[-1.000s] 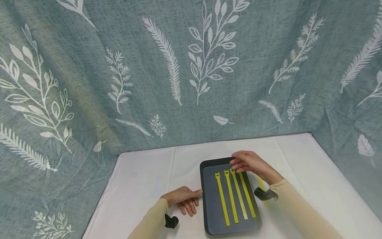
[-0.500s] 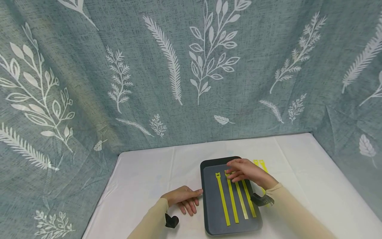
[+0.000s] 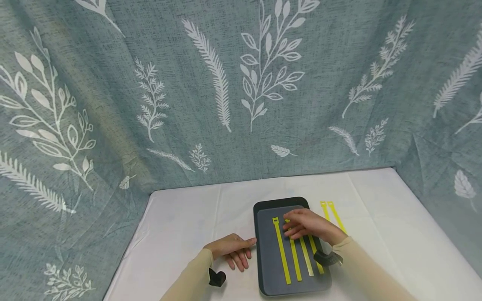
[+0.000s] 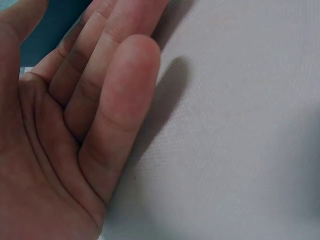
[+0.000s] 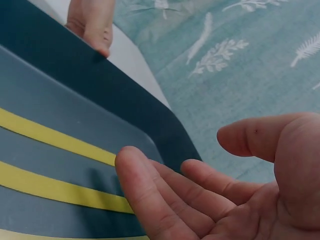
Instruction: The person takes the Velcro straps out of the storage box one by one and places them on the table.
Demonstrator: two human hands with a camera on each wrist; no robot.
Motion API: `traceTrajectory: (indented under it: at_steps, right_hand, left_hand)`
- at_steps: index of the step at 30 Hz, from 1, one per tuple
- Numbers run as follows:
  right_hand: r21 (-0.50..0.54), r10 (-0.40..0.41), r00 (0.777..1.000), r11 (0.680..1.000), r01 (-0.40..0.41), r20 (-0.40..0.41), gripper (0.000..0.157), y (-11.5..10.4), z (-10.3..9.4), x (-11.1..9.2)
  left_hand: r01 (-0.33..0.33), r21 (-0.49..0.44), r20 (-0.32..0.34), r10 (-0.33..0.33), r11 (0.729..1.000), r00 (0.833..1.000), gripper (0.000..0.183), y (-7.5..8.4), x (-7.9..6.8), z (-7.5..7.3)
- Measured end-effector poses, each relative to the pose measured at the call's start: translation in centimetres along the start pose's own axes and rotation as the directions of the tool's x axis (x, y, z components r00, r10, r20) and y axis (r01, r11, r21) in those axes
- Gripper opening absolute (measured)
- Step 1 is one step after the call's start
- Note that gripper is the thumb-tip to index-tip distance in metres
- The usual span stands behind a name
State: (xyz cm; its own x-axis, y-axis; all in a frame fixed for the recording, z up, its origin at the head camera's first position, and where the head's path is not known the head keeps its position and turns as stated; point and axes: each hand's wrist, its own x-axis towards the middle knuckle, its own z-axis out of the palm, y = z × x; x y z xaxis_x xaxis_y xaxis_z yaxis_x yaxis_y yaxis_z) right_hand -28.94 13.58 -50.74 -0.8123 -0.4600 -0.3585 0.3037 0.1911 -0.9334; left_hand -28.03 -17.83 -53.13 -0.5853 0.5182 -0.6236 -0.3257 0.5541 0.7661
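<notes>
A dark grey rectangular tray (image 3: 268, 267) lies on the white table. Inside it, several yellow slotted-head straps (image 3: 282, 253) run lengthwise side by side. My left hand (image 3: 230, 249) is at the tray's left side, its thumb against the rim and its other fingers loose. Over the upper part of the tray is my right hand (image 3: 306, 224), hiding some strap heads. Its fingers are slightly bent and apart, with nothing between them in the right wrist view, where two yellow straps (image 5: 55, 137) show beyond them.
Two more yellow straps (image 3: 337, 215) lie on the white tablecloth (image 3: 188, 217) right of the tray, partly behind my right forearm. A blue-green curtain (image 3: 226, 104) with white leaf prints rises behind the table and along both sides.
My right hand has moved from the tray's far right corner leftward and nearer to me, uncovering the heads of the two straps on the table. My left hand has stayed put.
</notes>
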Motion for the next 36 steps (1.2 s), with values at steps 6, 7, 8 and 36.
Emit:
traceTrajectory:
  at_steps: [6,7,8,36]
  right_hand:
    - [0.007,0.024,1.0,1.0,-0.024,-0.001,0.058,0.6,0.7,0.3]
    - [0.006,0.022,1.0,1.0,-0.022,0.001,0.057,0.7,0.8,0.4]
    - [0.005,0.022,1.0,1.0,-0.022,0.001,0.057,0.8,0.9,0.4]
    - [0.009,0.061,0.998,0.998,-0.061,0.023,0.051,1.2,3.5,1.6]
  left_hand:
    - [-0.01,0.001,-0.002,0.01,1.0,1.0,0.065,-0.2,0.1,0.0]
    - [-0.01,0.001,-0.002,0.01,1.0,1.0,0.064,-0.1,0.1,0.0]
    - [-0.01,0.0,-0.002,0.01,1.0,1.0,0.064,-0.1,0.1,0.0]
    - [-0.012,-0.003,0.013,0.012,1.0,1.0,0.064,0.1,-0.2,0.2]
